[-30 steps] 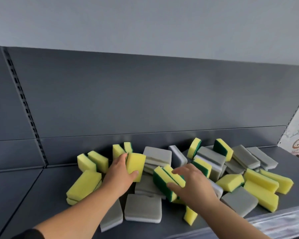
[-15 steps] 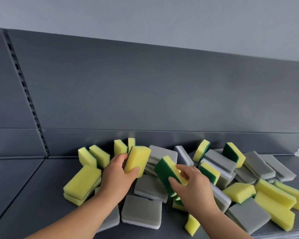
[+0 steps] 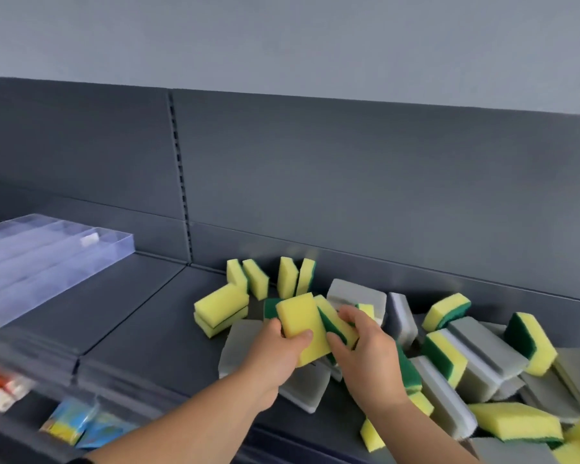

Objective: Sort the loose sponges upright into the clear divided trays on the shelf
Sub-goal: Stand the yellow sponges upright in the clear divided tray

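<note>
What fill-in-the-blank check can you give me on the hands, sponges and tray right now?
1. The left hand grips the near sponge, whose facing side is ____.
2. The right hand grips the far sponge, yellow with a ____ layer.
3. The clear tray lies to the ____ of the sponge pile.
Missing words: yellow; green; left.

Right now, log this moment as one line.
left hand grips yellow sponge | right hand grips green-backed sponge | clear tray: no sponges seen
</note>
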`<state>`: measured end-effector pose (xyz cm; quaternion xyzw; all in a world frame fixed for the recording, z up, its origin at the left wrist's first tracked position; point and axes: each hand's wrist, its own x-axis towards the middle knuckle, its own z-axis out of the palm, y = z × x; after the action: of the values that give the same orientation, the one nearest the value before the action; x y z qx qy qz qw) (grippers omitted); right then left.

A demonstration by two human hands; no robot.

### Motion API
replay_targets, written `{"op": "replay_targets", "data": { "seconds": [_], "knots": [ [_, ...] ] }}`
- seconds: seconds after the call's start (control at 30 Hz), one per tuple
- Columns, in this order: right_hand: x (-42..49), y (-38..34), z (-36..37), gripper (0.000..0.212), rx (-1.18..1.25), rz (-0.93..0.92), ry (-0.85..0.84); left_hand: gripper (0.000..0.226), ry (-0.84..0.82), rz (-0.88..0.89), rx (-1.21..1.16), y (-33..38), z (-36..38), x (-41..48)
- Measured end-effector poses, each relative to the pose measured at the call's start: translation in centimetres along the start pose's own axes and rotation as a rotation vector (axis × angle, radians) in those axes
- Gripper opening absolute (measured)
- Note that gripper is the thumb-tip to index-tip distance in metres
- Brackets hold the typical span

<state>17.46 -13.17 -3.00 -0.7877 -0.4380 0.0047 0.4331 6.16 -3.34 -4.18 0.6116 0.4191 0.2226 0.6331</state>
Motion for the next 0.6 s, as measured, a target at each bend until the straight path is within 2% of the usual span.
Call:
{"op": "replay_targets", "data": {
  "seconds": [0.07,0.13,0.2,0.27,0.4,0.5,0.6],
  "knots": [
    [-0.4,-0.2,0.1,0.052,0.052,-0.010,-0.028,0.044,0.023,-0.016,-0.048,-0.1,-0.2,-0.6],
    [-0.8,-0.8,0.1,0.053,0.134,-0.010,-0.064,0.035,0.026,-0.013,-0.112,0.2,-0.9,-1.4],
    [-1.0,-1.6,0.1,0.039,0.281,0.033,-0.105,0.025,0.032,0.001,-0.157,0.4,-1.9,-2.3],
    [-1.0,-2.6,0.3,0.024,0.495,0.123,-0.161,0.027,0.037,0.024,-0.173,0.4,-3.4,-3.4],
    [-1.6,-4.6,2.1,0.020,0.795,0.269,-0.276,0.028,0.013,0.086,-0.233,-0.2,-6.8,-5.3],
    [-2.2,-6.6,4.3,0.029,0.852,0.306,-0.345,0.030,0.021,0.108,-0.286,-0.4,-9.8,-6.6],
    [-2.8,-10.2,6.8,0.035,0.817,0.304,-0.519,0.032,0.061,0.137,-0.307,-0.4,-14.1,-7.8]
  ]
}}
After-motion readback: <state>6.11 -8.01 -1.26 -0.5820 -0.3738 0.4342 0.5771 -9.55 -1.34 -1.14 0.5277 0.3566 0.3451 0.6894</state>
